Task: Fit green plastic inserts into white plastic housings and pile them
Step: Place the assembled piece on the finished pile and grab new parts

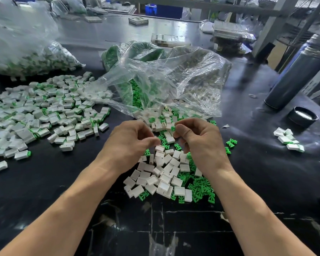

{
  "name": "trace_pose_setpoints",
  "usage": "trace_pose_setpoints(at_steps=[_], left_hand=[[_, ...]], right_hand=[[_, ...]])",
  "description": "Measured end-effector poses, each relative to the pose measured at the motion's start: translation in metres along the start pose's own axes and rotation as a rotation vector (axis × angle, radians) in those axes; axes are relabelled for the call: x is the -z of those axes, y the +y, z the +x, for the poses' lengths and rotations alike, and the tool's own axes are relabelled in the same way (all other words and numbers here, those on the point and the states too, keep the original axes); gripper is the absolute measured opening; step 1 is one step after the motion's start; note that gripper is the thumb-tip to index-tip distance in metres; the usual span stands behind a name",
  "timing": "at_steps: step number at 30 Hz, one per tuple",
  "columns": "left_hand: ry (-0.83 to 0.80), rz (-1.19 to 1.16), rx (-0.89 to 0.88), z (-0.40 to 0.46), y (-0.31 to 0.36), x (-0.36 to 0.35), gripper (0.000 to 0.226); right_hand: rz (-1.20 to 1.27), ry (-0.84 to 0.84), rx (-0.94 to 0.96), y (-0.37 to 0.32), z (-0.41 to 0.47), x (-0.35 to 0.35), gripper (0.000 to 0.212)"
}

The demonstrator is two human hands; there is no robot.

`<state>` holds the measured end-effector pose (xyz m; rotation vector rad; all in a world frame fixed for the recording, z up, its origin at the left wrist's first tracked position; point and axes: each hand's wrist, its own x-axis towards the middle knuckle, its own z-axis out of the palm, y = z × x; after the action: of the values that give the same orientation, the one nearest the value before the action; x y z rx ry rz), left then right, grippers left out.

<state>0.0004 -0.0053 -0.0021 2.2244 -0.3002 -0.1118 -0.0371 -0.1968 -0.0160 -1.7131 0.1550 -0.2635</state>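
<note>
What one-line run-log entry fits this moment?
right hand: pinches small green plastic insert | left hand: curled, contents unclear | finished pile: left

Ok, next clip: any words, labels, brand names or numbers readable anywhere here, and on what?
None can be read.
Dark cylinder flask: no print visible on its side.
Flat tray with dot rows: dots only, no characters.
Blue crate: too blurred to tell whether it carries marking.
White housings, green inserts and clear bags: no text visible.

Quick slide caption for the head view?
Right hand pinches a green insert above loose white housings, left hand alongside.
</note>
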Motion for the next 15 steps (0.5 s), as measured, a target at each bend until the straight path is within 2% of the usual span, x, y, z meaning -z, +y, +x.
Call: trace_pose_setpoints(at_steps=[3,5,11,15], left_hand=[[0.031,-0.321,-0.008,-0.002,0.004,0.001,0.023],[0.032,-0.443,-0.027,-0.003,0.006,0.000,0.030],[0.056,-0.513,-0.094,-0.006,0.012,-0.007,0.039],[0.068,-0.496,-0.132,-0.007,0.014,-0.011,0.030]], right_hand=[[0.078,-0.020,-0.002,-0.002,0.000,-0.001,0.011],[0.137,-0.029,0.003,-0.003,-0.001,-0.002,0.010],[0.214,-0.050,0.009,-0.006,-0.003,-0.004,0.006],[0.193,-0.059,0.012,-0.008,-0.005,-0.006,0.005]])
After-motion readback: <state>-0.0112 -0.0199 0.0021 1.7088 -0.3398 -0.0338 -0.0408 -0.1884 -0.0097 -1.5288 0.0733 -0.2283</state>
